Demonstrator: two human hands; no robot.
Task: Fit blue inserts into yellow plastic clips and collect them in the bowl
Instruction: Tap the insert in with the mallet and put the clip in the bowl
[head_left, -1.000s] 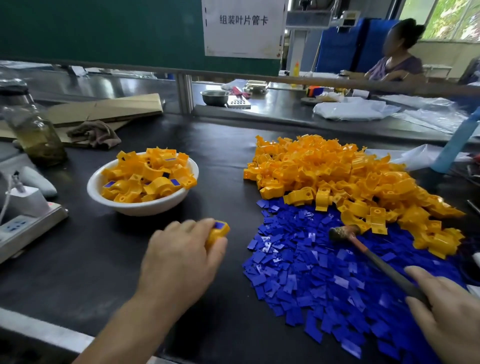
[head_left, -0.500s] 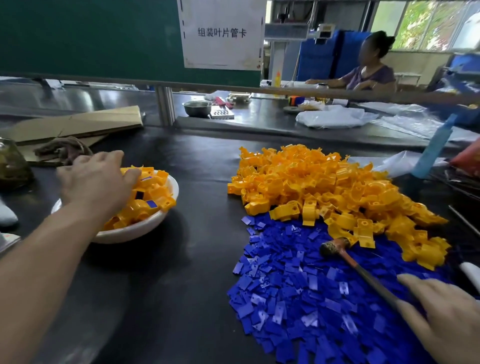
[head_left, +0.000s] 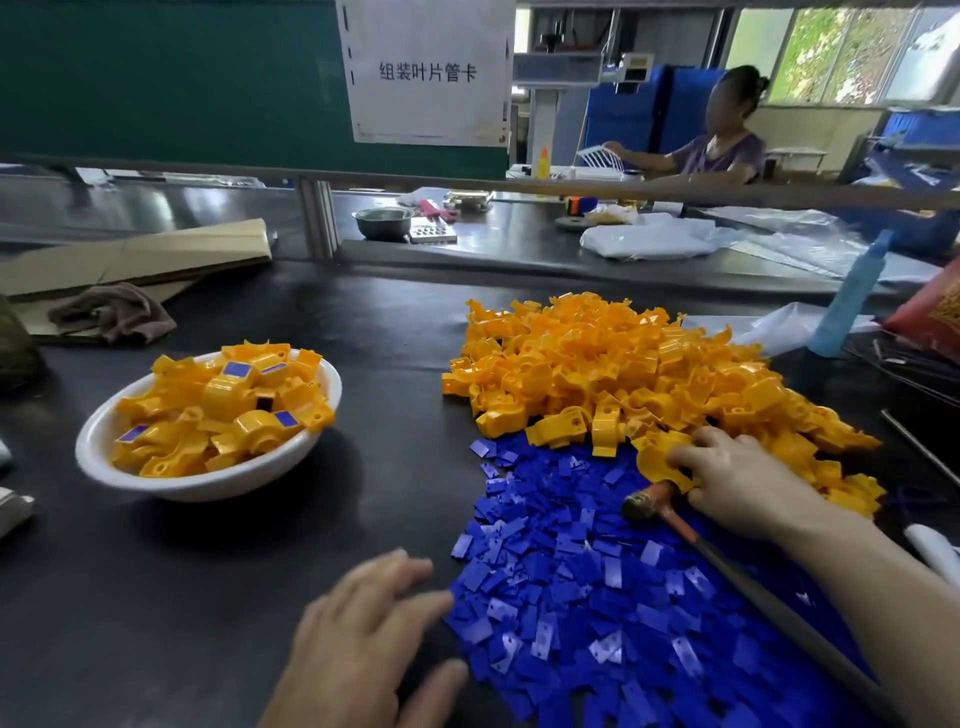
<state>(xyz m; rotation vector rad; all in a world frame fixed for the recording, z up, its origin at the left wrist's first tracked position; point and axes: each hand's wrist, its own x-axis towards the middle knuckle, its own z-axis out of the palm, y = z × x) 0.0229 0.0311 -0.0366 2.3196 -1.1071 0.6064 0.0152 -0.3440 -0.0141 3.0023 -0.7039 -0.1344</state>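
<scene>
Head cam: my left hand (head_left: 363, 639) was empty, fingers loose, at the edge of the blue inserts (head_left: 571, 571). My right hand (head_left: 748, 483) pinched a yellow clip (head_left: 655, 460) at the near edge of the clip pile (head_left: 623, 364). The bowl (head_left: 208, 486) of fitted clips sat well apart, to the left.

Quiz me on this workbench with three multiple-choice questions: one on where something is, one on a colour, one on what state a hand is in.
1. The hammer lies: A in the bowl; B on the blue inserts; C in the left hand.
2. The bowl is: A green; B steel; C white.
3. The left hand is: A open and empty; B gripping the hammer; C inside the bowl.
Answers: B, its head and handle rest across the blue pile; C, its rim and wall are plain white; A, its fingers are spread with nothing in them.
</scene>
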